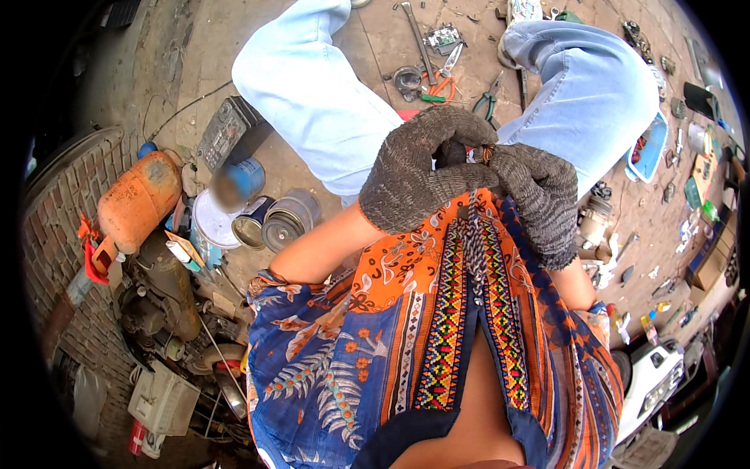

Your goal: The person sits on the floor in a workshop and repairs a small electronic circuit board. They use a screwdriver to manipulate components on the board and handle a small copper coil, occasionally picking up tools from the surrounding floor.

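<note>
Both hands wear dark grey knitted gloves and meet in front of my chest. My left hand [414, 172] is closed around a small dark part [451, 152], with thumb and fingers curled about it. A bit of copper-coloured wire [487, 154] shows at the part's right end, between the two hands. My right hand [539, 184] is closed, its fingertips pinched together beside that wire. What the right fingers grip is hidden by the glove. Most of the dark part is covered too, so its kind cannot be made out.
Between my jeans-clad legs lie a hammer [419, 43], orange-handled pliers [444, 84], dark-green-handled pliers [490, 98] and a circuit board [444, 37]. At left stand a battery [228, 134], several cans [291, 219] and an orange gas cylinder [141, 199]. A blue tray [655, 148] sits right.
</note>
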